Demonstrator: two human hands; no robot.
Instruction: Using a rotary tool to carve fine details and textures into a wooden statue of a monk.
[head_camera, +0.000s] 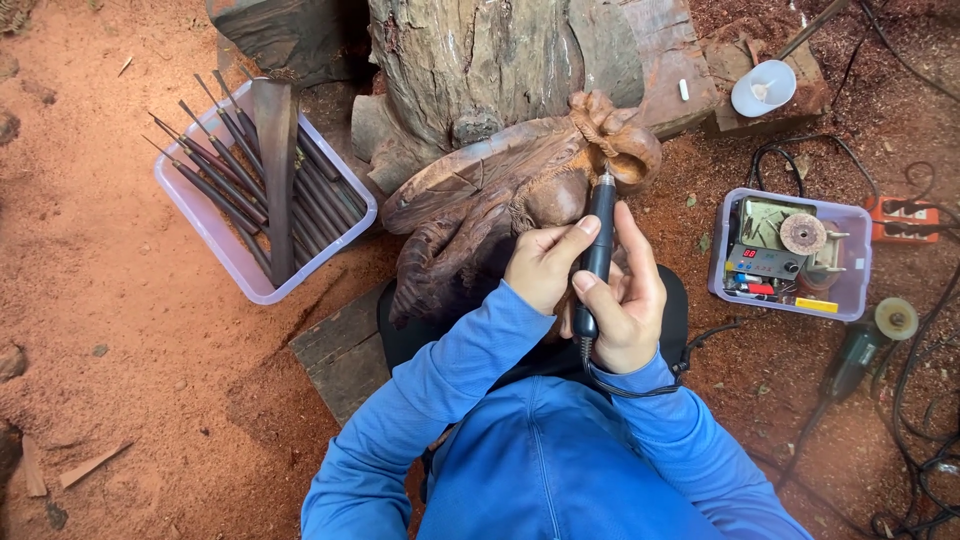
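Observation:
A brown wood carving (490, 200) lies tilted against a big tree stump (480, 60), with a knotted rounded part at its upper right. My right hand (625, 300) grips a black pen-shaped rotary tool (597, 245) upright, its tip touching the carving near the rounded part. My left hand (545, 262) rests against the carving and steadies the tool with the thumb on its body. A black cord (640, 385) runs from the tool's lower end. Blue sleeves cover both arms.
A clear plastic bin (215, 235) with several dark chisels stands at the left. At the right a second bin (790, 255) holds a controller box and a sanding disc. A small angle grinder (855, 355), cables and an orange power strip (900, 215) lie on red soil.

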